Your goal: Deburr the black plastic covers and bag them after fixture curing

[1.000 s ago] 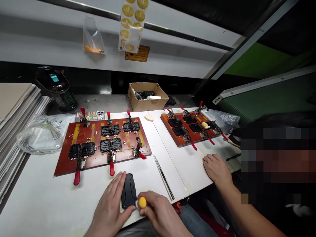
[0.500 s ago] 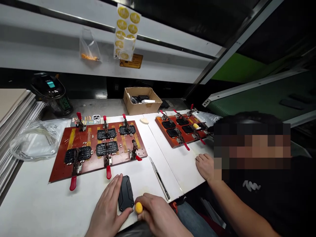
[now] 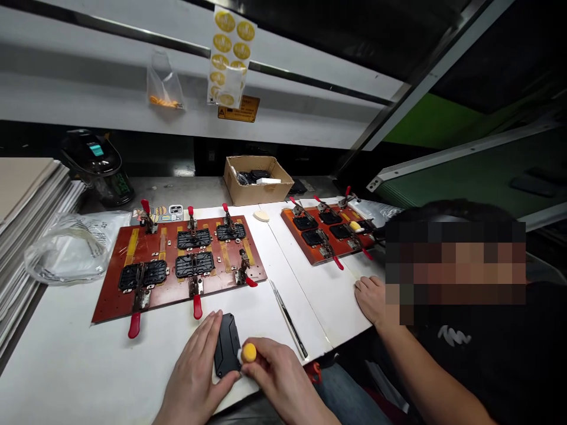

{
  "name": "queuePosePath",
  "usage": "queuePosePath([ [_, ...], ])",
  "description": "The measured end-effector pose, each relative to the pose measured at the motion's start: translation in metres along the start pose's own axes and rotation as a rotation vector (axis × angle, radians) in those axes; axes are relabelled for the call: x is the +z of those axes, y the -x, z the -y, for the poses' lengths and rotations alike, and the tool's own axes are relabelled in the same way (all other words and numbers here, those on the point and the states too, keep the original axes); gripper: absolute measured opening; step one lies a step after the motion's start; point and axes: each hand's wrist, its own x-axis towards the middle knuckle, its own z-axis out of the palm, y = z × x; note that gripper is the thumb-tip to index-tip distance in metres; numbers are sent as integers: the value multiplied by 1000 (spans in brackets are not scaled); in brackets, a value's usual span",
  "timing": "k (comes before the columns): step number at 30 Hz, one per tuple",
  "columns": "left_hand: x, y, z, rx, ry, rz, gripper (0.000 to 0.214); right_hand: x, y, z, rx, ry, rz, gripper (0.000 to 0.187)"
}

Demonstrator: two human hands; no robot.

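My left hand (image 3: 195,363) grips a flat black plastic cover (image 3: 227,345) on the white tabletop. The fingers lie along its left edge, the thumb at its lower end. Pinched in my right hand (image 3: 283,378) is a small dabber with a round yellow end (image 3: 250,353). Its white part meets or lies very near the cover's right edge. Beyond my hands stands a red-brown fixture board (image 3: 166,301). Several black ribbed covers (image 3: 194,265) sit on it under red-handled toggle clamps (image 3: 197,306). The clamp at the board's right front has no cover beneath it.
A cutter knife (image 3: 290,321) lies right of my hands. Farther right are a second fixture board (image 3: 316,254) and a co-worker's hand (image 3: 370,298) on the table. A cardboard box (image 3: 259,192) stands behind. Left are a plastic bag (image 3: 71,254) and stacked sheets (image 3: 31,195).
My right hand has moved slightly up and away from me along the cover's right edge, with the dabber's white part now showing. My left hand keeps its grip on the cover.
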Motion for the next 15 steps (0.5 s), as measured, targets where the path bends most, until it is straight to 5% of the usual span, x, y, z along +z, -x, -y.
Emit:
queuePosePath([
  [3,0,-1,1,17,-9,-10,90,-7,-2,4,12,-12,-48,7],
  [8,2,-1,2,44,-25,-41,88,12,-35,1,-43,-52,-230,12],
  [11,3,0,2,55,-41,-43,89,10,-32,2,-69,29,-156,17],
  [15,3,-1,4,97,-93,-78,88,-19,-9,9,-26,101,70,15],
])
